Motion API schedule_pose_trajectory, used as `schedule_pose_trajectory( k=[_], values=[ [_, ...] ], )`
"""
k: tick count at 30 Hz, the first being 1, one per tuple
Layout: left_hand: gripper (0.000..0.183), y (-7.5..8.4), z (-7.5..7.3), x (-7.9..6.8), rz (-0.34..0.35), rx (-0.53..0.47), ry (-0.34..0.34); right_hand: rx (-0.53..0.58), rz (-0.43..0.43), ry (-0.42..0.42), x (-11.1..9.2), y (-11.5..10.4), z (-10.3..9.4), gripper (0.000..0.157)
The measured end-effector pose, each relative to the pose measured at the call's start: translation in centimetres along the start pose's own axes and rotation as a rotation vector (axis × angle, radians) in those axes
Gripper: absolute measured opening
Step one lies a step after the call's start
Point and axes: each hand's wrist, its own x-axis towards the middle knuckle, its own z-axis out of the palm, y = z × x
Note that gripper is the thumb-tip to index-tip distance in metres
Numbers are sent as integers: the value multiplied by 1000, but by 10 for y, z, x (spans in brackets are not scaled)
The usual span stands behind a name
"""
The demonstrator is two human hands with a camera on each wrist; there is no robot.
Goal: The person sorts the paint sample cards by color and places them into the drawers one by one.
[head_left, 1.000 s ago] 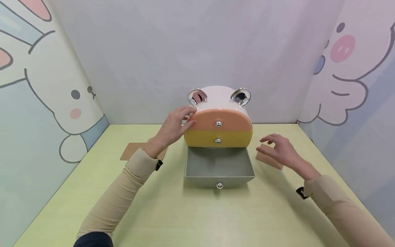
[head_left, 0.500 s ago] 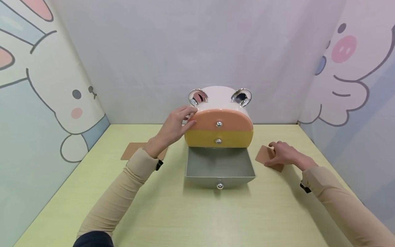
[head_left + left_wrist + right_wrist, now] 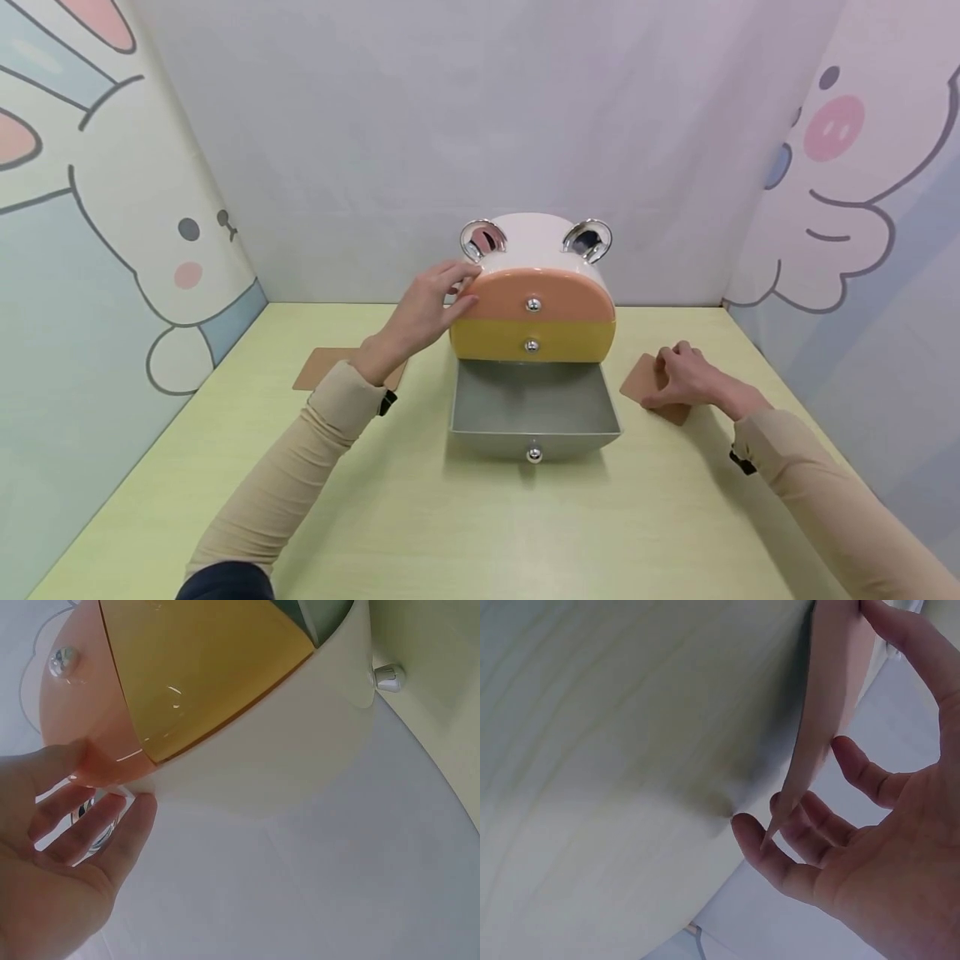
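A small drawer box (image 3: 534, 237) with a white top and two silver ears stands at the back. Its orange (image 3: 495, 293) and yellow (image 3: 487, 340) drawers are shut; the grey bottom drawer (image 3: 536, 400) is pulled out, nothing visible inside. My left hand (image 3: 420, 308) grips the box's upper left edge, thumb on the orange front (image 3: 67, 705) and fingers round the side. On the right, my right hand (image 3: 686, 379) holds a thin brown card (image 3: 640, 379) between thumb and fingers. In the right wrist view the card (image 3: 821, 697) stands edge-on and bowed, its lower tip at the fingers.
Another brown card (image 3: 322, 367) lies flat on the pale wooden table (image 3: 480, 533) at the left, partly behind the left forearm. A pale wall (image 3: 360, 167) closes off the back; side walls with cartoon animals flank the table.
My right hand has lowered and moved slightly right onto the brown card, its fingers drawing together on it. The card has turned slightly. My left hand stays on the box.
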Motion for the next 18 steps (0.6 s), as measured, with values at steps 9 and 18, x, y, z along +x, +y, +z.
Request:
schedule_pose_trajectory(
  k=[9,18],
  values=[
    [33,2,-1,-1,-12,15,-8,-39,-20,6,-2,-4,1,80],
    [31,1,-1,-1,0,16,0,100,-124,72,-14,-17,-18,69]
  ],
)
